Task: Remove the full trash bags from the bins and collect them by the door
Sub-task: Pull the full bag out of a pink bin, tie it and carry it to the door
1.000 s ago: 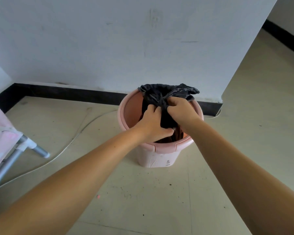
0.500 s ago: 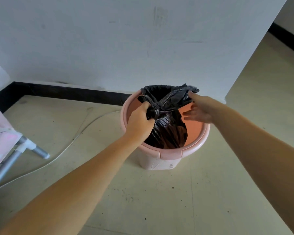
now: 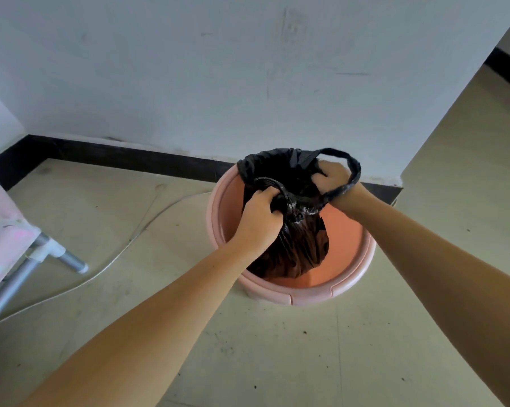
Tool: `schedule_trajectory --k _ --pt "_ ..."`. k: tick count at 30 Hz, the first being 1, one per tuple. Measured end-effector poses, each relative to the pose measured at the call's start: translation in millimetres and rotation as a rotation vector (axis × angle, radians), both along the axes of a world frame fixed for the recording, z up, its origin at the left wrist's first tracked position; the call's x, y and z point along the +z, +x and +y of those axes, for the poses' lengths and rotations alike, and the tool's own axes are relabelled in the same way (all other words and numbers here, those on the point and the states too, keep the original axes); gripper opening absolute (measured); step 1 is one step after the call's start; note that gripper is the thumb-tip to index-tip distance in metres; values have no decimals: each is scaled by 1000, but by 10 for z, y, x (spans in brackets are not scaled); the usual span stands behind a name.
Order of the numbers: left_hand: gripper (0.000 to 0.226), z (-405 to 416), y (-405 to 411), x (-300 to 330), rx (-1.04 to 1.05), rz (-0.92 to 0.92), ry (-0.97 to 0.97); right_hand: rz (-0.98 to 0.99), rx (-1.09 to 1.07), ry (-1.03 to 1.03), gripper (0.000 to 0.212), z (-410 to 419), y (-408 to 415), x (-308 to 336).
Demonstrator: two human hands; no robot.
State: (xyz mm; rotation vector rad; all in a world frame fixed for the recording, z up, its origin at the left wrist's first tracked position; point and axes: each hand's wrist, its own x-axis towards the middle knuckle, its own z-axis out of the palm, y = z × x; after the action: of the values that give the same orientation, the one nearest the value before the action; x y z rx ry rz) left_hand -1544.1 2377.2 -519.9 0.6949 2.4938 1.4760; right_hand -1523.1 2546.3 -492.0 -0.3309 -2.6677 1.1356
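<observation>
Left hand [image 3: 258, 220] clenching black trash bag [image 3: 295, 239] neck, right hand [image 3: 331, 179] gripping its handle loop, over pink bin [image 3: 312, 296]

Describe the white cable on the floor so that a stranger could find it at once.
Start at the pink bin by the white wall. The white cable runs from behind it, curving left across the floor past a metal leg. It is the only thin, long, pale line there.

Readable text: you have none to read anywhere in this view.
Pink bin [image 3: 312, 298]: at lower centre of the frame, its rim and outer wall show you no legible label or brand.
Black trash bag [image 3: 295, 245]: plain plastic, no print you can make out.
</observation>
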Motion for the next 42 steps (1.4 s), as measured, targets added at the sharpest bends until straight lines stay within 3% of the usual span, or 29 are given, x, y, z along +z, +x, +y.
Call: schedule_trajectory --k 2,4,6,8,10,11,12,13,18,23,25,28,33,36,38,41,42 --pt "20 90 -20 39 41 -95 47 -30 207 -79 17 -128 97 48" --pt "21 180 -9 128 94 -299 249 -218 379 -339 18 -270 245 146" --pt "29 225 29 220 140 -559 449 -292 462 -416 39 -284 299 175" --pt "31 190 37 277 77 -744 526 -290 466 -199 59 -281 324 131" --pt "27 99 21 334 -55 -823 473 -247 397 85 43 -303 322 71" --pt "28 52 4 361 -106 -803 384 -229 333 218 16 -311 321 49" --pt "27 15 -27 371 -113 -752 320 -197 260 320 11 -290 303 11" --pt "26 -17 -63 373 -68 -727 297 -175 194 386 25 -289 293 -24" --pt "16 -120 -316 281 368 -825 383 -36 -53 131 22 -245 267 -133" --pt "27 -79 -585 295 378 -1095 678 -6 50 115 30 -300 318 -80" --pt "27 -30 -612 295 293 -1052 588 -22 58 115 44 -298 320 -76" --pt "17 80 -625 324 269 -930 490 -41 37 118 41 -275 304 -77" --pt "31 239 -669 456 237 -557 471 10 -79 120 32 -219 270 -115" --pt "36 287 -626 544 191 -365 483 77 -172 82 41 -170 292 -92" --pt "34 310 -530 546 73 -219 321 106 -188 79 41 -141 315 -77" --pt "34 294 -317 466 -162 -56 -2 132 -78 119 23 -132 359 -104" --pt "35 280 -260 431 -207 -8 -54 156 -30 76 43 -131 372 -118"
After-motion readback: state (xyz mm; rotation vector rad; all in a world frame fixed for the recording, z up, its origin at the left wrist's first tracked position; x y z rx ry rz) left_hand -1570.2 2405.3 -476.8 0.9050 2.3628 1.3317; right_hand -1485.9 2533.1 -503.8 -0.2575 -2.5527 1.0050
